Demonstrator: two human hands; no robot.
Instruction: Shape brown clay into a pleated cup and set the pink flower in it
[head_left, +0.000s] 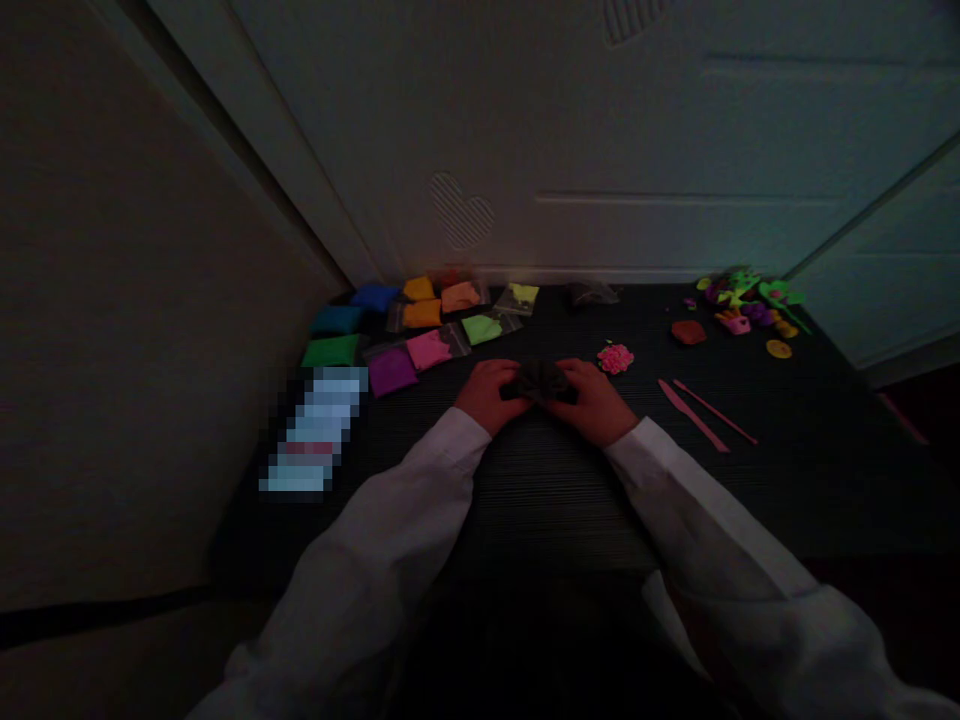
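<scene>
Over the middle of the dark table, my left hand (491,392) and my right hand (596,400) grip a dark, ruffled piece (541,380) from its two sides. Fingers of both hands are closed on its edges. Poor light hides what the piece is made of; its surface shows folds running toward the middle. Just beyond my right hand lies a small pink clay flower (615,358) with bits of green at its edge. A pink plastic modelling knife (691,414) and a thin pink stick (716,412) lie farther right.
Bags of coloured clay, such as pink (429,348), purple (392,370) and green (331,351), lie at the back left. A blurred-out lit screen (315,430) is at left. Colourful clay figures (750,300) and a reddish lump (688,332) sit back right. A white panel (495,130) rises behind.
</scene>
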